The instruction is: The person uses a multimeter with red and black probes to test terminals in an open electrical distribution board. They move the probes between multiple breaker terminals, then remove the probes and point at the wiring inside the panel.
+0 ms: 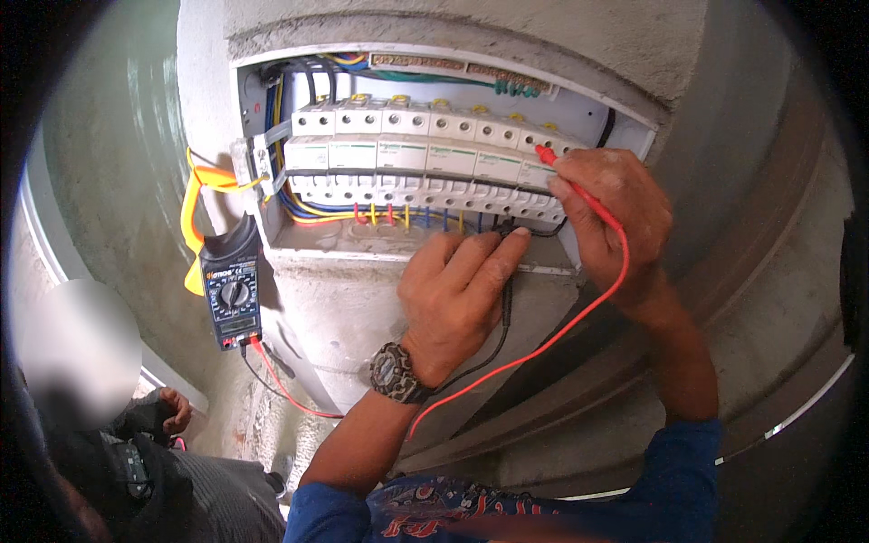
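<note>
My right hand pinches a red test probe, its end at the upper terminals near the right end of a row of white circuit breakers. Lower down, my left hand, with a watch on its wrist, rests at the bottom edge of the recessed panel box. Its fingers close around a black test probe by the lower terminals; the tip is hidden. Red and black leads run from the probes toward a dark multimeter hanging left of the box.
A yellow strap hangs beside a metal bracket at the box's left edge. Coloured wires lie under the breakers, and a terminal bar spans the top. Another person is at lower left, one hand visible.
</note>
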The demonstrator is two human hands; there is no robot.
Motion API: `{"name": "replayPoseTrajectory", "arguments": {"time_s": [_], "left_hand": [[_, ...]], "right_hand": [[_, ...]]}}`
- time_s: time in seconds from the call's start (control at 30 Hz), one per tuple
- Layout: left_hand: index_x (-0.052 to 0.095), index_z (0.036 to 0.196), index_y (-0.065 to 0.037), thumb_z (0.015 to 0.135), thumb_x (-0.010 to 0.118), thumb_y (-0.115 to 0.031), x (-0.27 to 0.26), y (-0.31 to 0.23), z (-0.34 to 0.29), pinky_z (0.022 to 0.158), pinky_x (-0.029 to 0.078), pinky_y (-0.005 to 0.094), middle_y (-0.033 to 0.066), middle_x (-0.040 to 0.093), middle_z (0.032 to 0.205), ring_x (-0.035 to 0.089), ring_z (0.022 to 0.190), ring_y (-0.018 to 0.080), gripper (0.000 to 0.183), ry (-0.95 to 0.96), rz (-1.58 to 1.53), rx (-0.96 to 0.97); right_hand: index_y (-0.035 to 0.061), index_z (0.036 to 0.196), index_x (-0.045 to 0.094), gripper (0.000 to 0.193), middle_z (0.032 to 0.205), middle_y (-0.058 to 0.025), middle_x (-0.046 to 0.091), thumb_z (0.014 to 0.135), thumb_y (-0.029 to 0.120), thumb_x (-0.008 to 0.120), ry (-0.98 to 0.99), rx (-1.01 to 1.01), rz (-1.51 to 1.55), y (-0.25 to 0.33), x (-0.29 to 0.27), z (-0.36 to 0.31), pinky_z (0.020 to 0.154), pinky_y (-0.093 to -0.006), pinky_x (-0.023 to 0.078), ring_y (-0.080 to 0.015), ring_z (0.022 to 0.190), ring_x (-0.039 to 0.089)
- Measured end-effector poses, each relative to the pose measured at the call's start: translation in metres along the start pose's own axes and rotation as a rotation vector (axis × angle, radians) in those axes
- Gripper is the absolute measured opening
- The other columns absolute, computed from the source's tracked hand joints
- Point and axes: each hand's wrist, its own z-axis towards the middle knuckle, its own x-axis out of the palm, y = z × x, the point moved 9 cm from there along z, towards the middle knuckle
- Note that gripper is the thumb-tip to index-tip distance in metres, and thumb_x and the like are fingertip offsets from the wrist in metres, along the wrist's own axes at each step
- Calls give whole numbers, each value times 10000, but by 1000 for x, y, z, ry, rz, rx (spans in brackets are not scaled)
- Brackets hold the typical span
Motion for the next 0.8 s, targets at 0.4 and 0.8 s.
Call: {"name": "replayPoseTrajectory", "arguments": {"time_s": [0.4,0.8], "left_hand": [[782,1236,-143,778,758,-49,-4,-3,-7,649,498,363,9,741,1002,645,808,208,468,-32,-44,103],[788,1234,-145,792,764,-58,5,-7,-5,639,498,359,2,737,998,634,797,201,452,-31,-3,93]], "right_hand": [[24,1102,700,234,1014,-145,767,899,1,815,-103,82,79,-7,-12,-20,825,-422,616,-331,924,764],[20,1104,692,230,1001,-147,757,905,-19,800,-130,62,35,-5,-13,-14,755,-414,597,-328,850,745]]}}
